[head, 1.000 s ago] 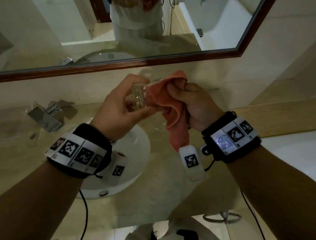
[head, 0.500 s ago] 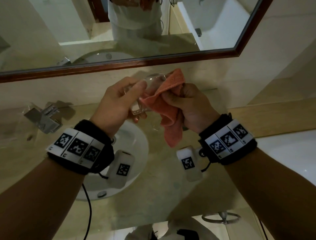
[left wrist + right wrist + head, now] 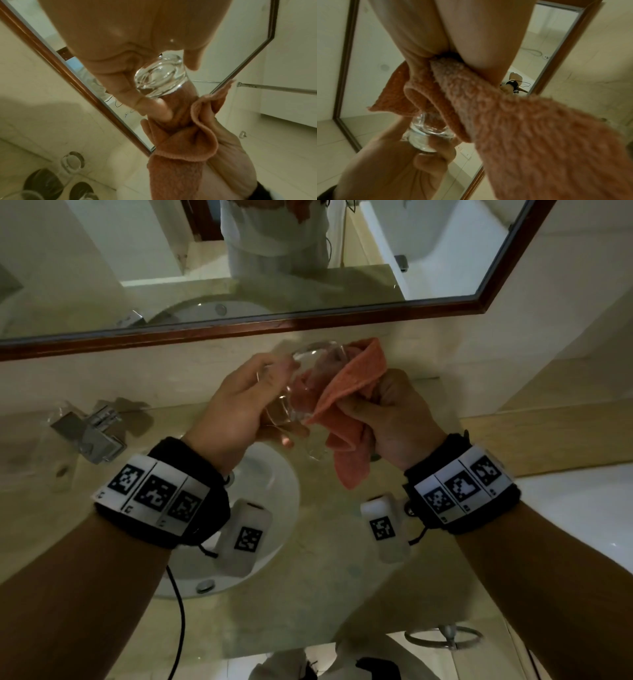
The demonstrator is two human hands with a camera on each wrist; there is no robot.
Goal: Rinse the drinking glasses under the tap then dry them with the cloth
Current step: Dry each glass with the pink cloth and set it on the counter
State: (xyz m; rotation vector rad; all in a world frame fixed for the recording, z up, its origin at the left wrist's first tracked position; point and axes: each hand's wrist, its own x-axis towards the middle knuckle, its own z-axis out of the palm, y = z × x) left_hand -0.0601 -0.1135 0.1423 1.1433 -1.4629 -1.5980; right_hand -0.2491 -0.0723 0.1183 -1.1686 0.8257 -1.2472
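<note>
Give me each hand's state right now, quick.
Left hand: closed around the drinking glass, gripping it near its base.
Right hand: closed on the orange cloth, part of it pushed into the glass.

Glossy clear glass — nubby cloth

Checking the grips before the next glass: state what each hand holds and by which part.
The left hand grips the drinking glass around its thick base end. The right hand clutches the bunched orange cloth, part of it pushed into the glass.
</note>
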